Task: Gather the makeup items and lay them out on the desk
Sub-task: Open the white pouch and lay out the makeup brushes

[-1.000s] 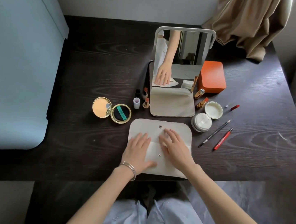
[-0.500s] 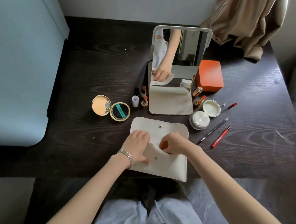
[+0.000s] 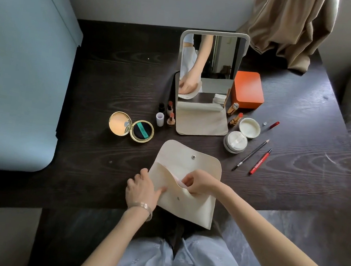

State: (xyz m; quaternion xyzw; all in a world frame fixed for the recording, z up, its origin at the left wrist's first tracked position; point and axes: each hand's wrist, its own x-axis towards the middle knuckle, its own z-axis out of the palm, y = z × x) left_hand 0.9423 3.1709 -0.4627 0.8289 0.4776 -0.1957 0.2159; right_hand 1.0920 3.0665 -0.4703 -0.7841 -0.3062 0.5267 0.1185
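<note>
Reaching into a cream fabric pouch [image 3: 186, 192] at the near edge of the dark wooden desk [image 3: 99, 91], I pinch something pale pink just inside its mouth with my right hand [image 3: 199, 181]; what the thing is I cannot tell. My left hand [image 3: 141, 187] holds the pouch's left side, thumb lying on the front panel, fingers curled at the edge. The flap lies folded back toward the middle of the desk, its snap showing.

Beyond the pouch, near the desk's centre, a standing mirror [image 3: 209, 70] rests on its cream base. To its left are an open gold compact [image 3: 131, 127], a small white tube, a dark-capped bottle and two uncapped lipsticks [image 3: 170, 114]. To its right are two gold lipsticks, an open powder jar [image 3: 235, 141] with its lid beside it, a grey pencil [image 3: 251, 155], a red pencil [image 3: 260, 161] and an orange box [image 3: 248, 89].

To do this step well, I judge the left hand should pin the pouch flat so it does not slide off the near edge, while the right draws the item straight out without snagging the soft lip. A free patch of desk lies left of the pouch.
</note>
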